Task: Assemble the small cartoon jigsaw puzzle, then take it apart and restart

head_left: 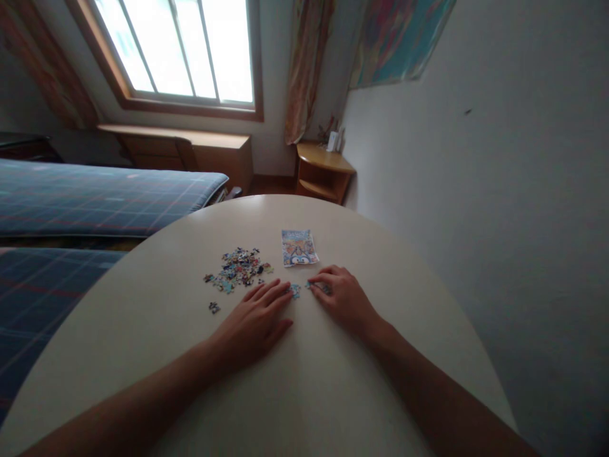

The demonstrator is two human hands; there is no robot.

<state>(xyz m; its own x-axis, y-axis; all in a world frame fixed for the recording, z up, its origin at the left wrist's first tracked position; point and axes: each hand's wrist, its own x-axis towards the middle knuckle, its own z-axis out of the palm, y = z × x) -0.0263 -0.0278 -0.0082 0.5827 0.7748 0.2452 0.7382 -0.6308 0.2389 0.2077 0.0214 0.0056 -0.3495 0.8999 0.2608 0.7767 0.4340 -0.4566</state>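
Note:
On the round white table (304, 393), my left hand (259, 317) lies flat with its fingers stretched out. Its fingertips touch light-blue joined puzzle pieces (295, 291), which they partly cover. To the right, my right hand (343, 296) pinches a small light-blue puzzle piece (309, 284) between thumb and fingers, just apart from those pieces. A heap of loose puzzle pieces (240, 270) spreads beyond my left hand, and one stray piece (214, 308) sits left of it. Above the hands lies a picture sheet (299, 247) with a blue penguin-like figure.
A bed with a blue plaid cover (109, 197) stands left of the table. Beyond it are a low wooden cabinet (219, 138) under the window and a corner shelf (326, 158). A white wall (499, 209) runs close along the right side.

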